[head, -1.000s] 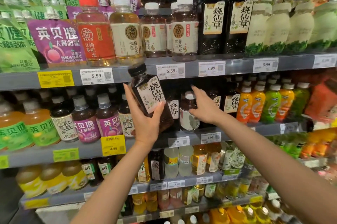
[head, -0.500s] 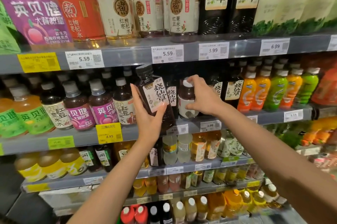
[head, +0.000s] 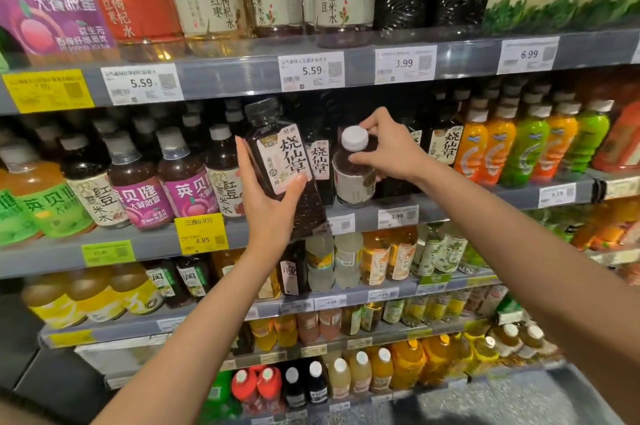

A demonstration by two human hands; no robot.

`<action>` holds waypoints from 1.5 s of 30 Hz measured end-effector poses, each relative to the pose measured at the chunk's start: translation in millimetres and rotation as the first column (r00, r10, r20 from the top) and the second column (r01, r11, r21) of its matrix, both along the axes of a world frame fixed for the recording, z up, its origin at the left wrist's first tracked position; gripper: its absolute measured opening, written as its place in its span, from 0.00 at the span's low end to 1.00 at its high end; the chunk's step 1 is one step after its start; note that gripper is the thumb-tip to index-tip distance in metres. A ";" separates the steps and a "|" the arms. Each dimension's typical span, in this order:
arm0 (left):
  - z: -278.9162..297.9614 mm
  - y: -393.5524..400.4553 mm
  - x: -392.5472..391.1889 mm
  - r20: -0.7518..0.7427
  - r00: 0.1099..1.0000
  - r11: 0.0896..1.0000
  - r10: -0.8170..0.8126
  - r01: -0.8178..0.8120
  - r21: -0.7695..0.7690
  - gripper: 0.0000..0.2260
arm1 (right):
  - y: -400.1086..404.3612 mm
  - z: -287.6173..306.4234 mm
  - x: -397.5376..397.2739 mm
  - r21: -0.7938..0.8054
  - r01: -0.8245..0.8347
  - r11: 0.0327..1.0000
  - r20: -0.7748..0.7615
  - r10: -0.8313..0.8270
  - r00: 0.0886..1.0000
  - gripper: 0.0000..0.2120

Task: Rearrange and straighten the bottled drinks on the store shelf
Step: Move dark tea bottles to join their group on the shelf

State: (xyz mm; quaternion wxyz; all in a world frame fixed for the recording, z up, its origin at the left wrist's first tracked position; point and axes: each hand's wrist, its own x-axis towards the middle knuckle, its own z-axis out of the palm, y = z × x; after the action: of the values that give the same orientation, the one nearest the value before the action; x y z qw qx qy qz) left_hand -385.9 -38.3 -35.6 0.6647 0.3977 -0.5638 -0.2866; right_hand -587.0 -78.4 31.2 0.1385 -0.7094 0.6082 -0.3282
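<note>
The left hand (head: pixel 273 206) is wrapped around the lower body of a dark square bottle (head: pixel 282 165) with a pale label of black characters and a black cap; the liquid inside is near black. The bottle leans with its cap toward 11 o'clock and is held in front of the middle shelf's front lip (head: pixel 367 220), its base overlapping that edge.

At 3 o'clock from it, the right hand (head: pixel 388 151) is closed on a small round bottle (head: pixel 353 175) with a white cap, thumb and fingertips pinching at the cap and neck. It holds a dark reddish-brown drink and wears a pale label. It stands roughly upright at the shelf's front edge, just beside another dark labelled bottle (head: pixel 320 165) that sits between the two held ones.

At 9 o'clock of the left hand stand brown drinks with white and purple labels (head: pixel 138 196), then orange drinks with green labels at the far left. At 3 o'clock of the right hand are more dark bottles, then a row of orange and green bottles (head: pixel 526 144) packed shoulder to shoulder.

The upper shelf's price strip (head: pixel 311 71) runs close above the tilted bottle's cap, leaving a narrow gap. Behind the small round bottle the shelf is dark, and whether room is free there cannot be told. Below, further shelves hold yellow, amber and clear drinks (head: pixel 346 262), filled to their front edges.
</note>
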 end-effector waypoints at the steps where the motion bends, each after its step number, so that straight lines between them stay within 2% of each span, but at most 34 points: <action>1: 0.8 -0.8 -0.6 0.013 1.000 1.000 0.005 -0.005 -0.002 0.42 | 0.1 0.9 0.3 -0.006 -0.005 1.000 0.002 0.005 1.000 0.28; 3: 1.9 -1.5 -2.4 0.032 0.999 1.000 0.025 -0.025 -0.003 0.42 | -2.3 2.3 1.6 -0.003 -0.033 0.999 -0.102 0.032 0.994 0.30; 5: 3.9 0.1 -3.6 0.036 0.999 0.999 0.035 -0.035 -0.002 0.42 | -1.1 4.3 4.7 0.012 -0.055 0.998 -0.259 0.056 0.964 0.26; 8: 4.5 2.2 -5.3 0.028 0.999 0.999 0.041 -0.041 0.007 0.42 | 7.2 2.6 5.8 0.063 -0.029 0.998 -0.399 0.052 0.916 0.35; 11: 3.1 4.9 -3.7 0.026 0.999 0.999 0.037 -0.037 0.016 0.42 | 12.9 -5.8 6.3 -0.009 -0.017 1.000 -0.478 0.011 0.878 0.40; 15: 4.0 6.7 3.8 0.069 0.997 1.000 0.025 -0.026 0.009 0.42 | 14.2 -3.2 6.8 -0.041 0.012 0.999 -0.395 -0.028 0.918 0.41; 19: 11.6 6.5 10.8 0.091 0.996 1.000 0.019 -0.019 -0.003 0.42 | 19.4 5.5 2.1 -0.104 0.046 0.994 -0.198 -0.065 0.978 0.37; 23: 17.7 6.6 12.3 0.099 0.994 0.999 0.035 -0.033 -0.017 0.42 | 33.6 19.3 3.7 -0.162 -0.004 0.987 -0.131 -0.017 0.991 0.30; 25: 22.7 8.9 9.9 0.086 0.995 0.999 0.042 -0.041 -0.023 0.41 | 43.3 24.4 4.7 -0.137 -0.022 0.990 -0.032 0.018 0.999 0.27; 29: 32.5 10.7 10.4 0.091 0.993 0.995 0.069 -0.062 -0.075 0.41 | 55.3 36.9 8.2 -0.052 -0.027 0.998 0.246 0.039 0.968 0.27; 31: 39.1 10.4 13.3 0.088 0.993 0.992 0.080 -0.071 -0.099 0.41 | 57.1 48.8 11.2 -0.016 -0.024 1.000 0.370 0.028 0.928 0.24; 34: 52.8 10.2 18.6 0.063 0.994 0.989 0.089 -0.081 -0.123 0.41 | 57.6 70.5 18.0 0.022 -0.022 1.000 0.493 0.009 0.870 0.20; 42: 97.5 -3.4 44.6 -0.002 0.995 0.971 0.101 -0.099 -0.216 0.40 | 56.1 128.5 50.5 -0.032 0.008 0.999 0.514 0.009 0.858 0.25; 45: 111.1 -9.7 58.1 -0.005 0.994 0.960 0.112 -0.110 -0.259 0.40 | 52.6 149.0 61.9 -0.066 0.033 0.997 0.512 0.006 0.859 0.23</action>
State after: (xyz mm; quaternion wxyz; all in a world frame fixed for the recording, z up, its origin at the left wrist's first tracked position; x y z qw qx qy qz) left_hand -327.8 -48.0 75.6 0.7231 0.3401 -0.5764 -0.1710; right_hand -525.1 -25.8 180.2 0.2669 -0.5971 0.5421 -0.5276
